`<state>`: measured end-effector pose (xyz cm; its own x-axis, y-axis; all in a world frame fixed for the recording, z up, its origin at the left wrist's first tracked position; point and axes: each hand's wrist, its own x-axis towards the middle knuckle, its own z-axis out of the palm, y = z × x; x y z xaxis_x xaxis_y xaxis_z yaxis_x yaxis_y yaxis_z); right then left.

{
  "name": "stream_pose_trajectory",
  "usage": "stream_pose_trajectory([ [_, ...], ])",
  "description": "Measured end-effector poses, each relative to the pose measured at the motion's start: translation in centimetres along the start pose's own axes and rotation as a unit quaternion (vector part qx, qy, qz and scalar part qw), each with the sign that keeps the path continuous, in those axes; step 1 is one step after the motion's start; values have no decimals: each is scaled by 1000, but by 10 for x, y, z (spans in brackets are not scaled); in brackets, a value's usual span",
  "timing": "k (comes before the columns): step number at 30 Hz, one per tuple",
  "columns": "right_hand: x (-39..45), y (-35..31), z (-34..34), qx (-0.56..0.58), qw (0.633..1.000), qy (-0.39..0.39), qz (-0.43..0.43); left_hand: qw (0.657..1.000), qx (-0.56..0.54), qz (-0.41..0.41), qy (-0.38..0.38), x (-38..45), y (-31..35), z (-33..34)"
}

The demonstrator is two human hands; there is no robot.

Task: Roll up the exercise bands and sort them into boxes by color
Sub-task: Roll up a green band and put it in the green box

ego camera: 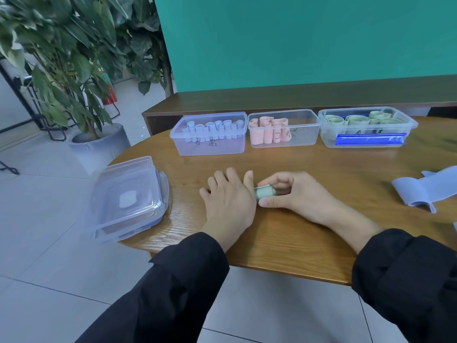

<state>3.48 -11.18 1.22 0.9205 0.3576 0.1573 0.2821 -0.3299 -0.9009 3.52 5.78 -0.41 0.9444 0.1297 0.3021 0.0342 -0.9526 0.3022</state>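
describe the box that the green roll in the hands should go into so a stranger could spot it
Three clear plastic boxes stand in a row along the far side of the wooden table. The green box is at the right end, beside the pink box. It alone holds green rolls and has a blue strip across its front.

Right hand (294,191) pinches green roll (264,191)
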Motion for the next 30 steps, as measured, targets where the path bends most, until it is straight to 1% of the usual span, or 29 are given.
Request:
stream_pose_trajectory([
  [2,1,0,1,1,1000,8,0,1000,-19,12,1,2,0,-2],
  [3,1,0,0,11,1000,7,-1,998,-50,33,2,2,-1,-2],
  [4,0,0,1,29,1000,7,-2,992,-108,60,-1,2,-3,-3],
  [5,-1,-1,0,54,999,8,-3,979,-184,85,-6,0,-5,-5],
  [7,-3,-2,-1,102,995,15,1,943,-316,101,-29,-5,-9,-11],
  [10,-4,-4,-3,143,990,12,3,894,-434,71,-84,-13,-15,-16],
  [14,-6,-7,-2,159,987,1,3,839,-534,2,-106,-22,-19,-19],
  [16,-7,-6,1,142,990,-9,-10,821,-561,-17,-106,-25,-21,-21],
  [18,-8,-5,3,124,992,-8,-16,817,-568,-25,-99,-26,-21,-22],
  [23,-8,-3,7,66,997,6,-27,837,-538,-31,-95,-26,-18,-21],
  [26,-8,-3,6,51,998,9,-33,845,-525,-30,-95,-25,-18,-19],
  [28,-9,-5,5,55,998,9,-33,836,-539,-33,-95,-24,-17,-20],
  [30,-10,-8,4,71,997,10,-28,816,-568,-29,-101,-25,-16,-22],
])
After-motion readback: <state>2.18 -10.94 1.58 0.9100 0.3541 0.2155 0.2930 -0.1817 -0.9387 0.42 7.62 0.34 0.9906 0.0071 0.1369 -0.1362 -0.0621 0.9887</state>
